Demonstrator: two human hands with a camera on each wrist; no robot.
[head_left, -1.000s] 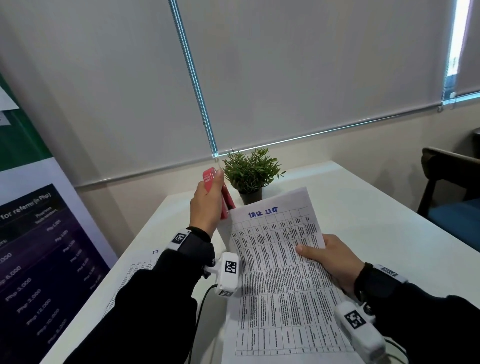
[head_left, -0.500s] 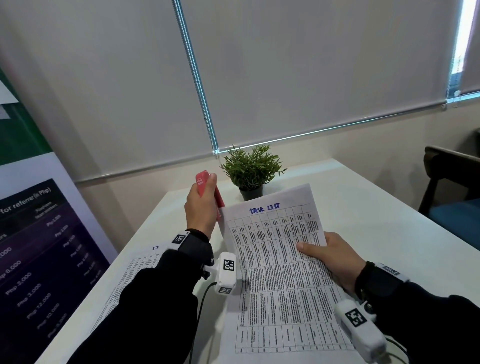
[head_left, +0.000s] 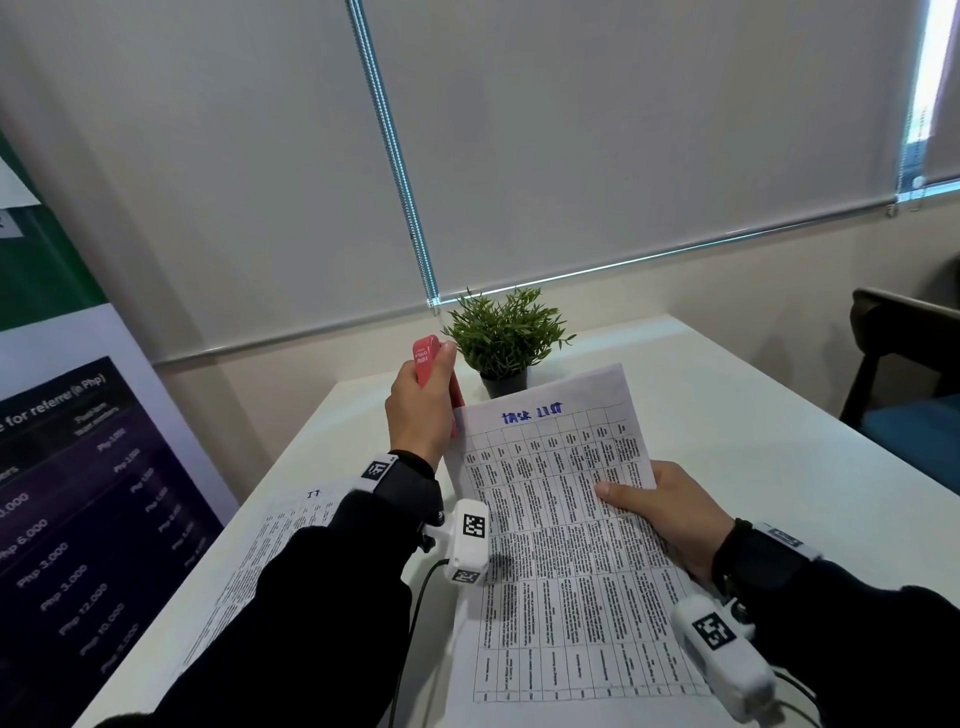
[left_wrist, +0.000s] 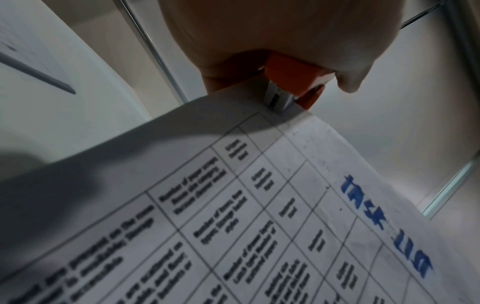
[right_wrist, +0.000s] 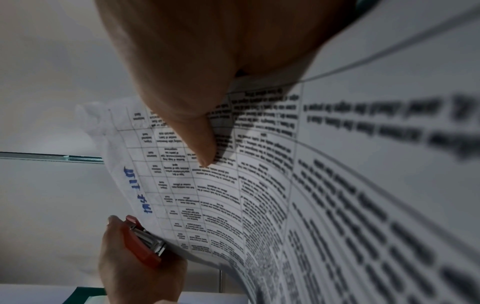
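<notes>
Grips red stapler (head_left: 427, 356) in curled left hand (head_left: 418, 413) at papers' (head_left: 561, 571) top-left corner; pinches papers' right edge with right hand (head_left: 675, 514).

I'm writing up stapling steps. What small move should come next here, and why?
Probably squeeze the stapler with the left hand: its mouth sits over the top corner of the papers, and the right hand holds them steady.

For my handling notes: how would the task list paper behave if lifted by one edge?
Probably floppy: the task list paper bows between the right hand and the red stapler gripped by the left hand. Likely very light; a thumb pinch carries it. Its far corner looks crumpled, so it creases easily.
</notes>
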